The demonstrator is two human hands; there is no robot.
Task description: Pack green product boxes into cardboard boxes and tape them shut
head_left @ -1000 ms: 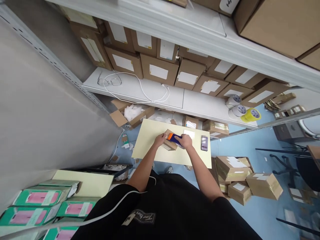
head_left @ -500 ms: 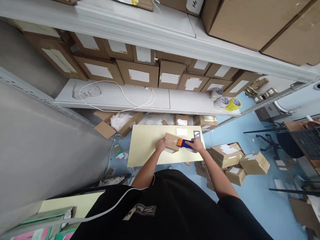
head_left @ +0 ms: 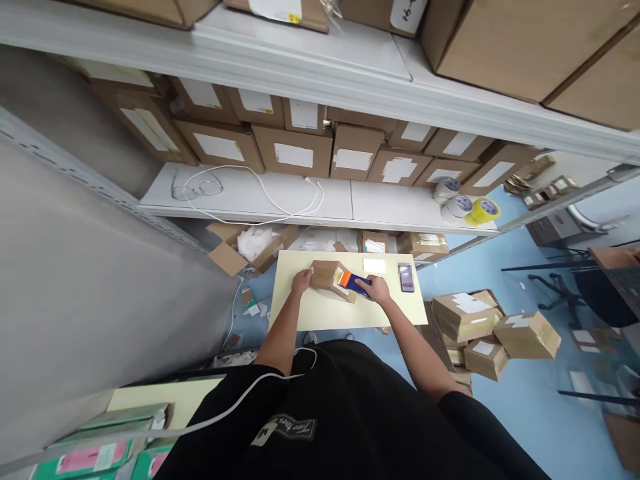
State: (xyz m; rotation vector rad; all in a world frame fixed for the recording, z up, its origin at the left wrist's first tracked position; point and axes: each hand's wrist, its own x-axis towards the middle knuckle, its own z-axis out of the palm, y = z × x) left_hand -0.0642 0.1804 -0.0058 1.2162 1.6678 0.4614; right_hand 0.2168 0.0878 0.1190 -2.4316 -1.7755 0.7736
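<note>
A small cardboard box [head_left: 326, 275] sits on the pale yellow worktop [head_left: 320, 313], a little left of its middle, with its flaps folded down; the left hand [head_left: 302, 281] presses against its left end, fingers curled round the edge to steady it; the right hand [head_left: 377, 290] is wrapped tight around the handle of a blue and orange tape dispenser [head_left: 353, 282], whose orange head rests on the right end of the box top. A glossy strip seems to lie along the top, though it is too small to be sure how far it runs; judging by the closed flaps and where the dispenser head sits, the sealing looks under way rather than finished, and the tape does not look cut free yet.

A white label [head_left: 375, 265] lies flat on the worktop just beyond the dispenser, apart from the box, so no label appears to be stuck on the box so far; a phone [head_left: 406, 277] lies further right, near the edge. Sealed and labelled boxes are heaped on the blue floor [head_left: 500, 400] at the right [head_left: 480, 327], and more are stacked on the shelf [head_left: 350, 197] ahead, beside three rolls of tape [head_left: 465, 203] and a white cable [head_left: 270, 193].
</note>
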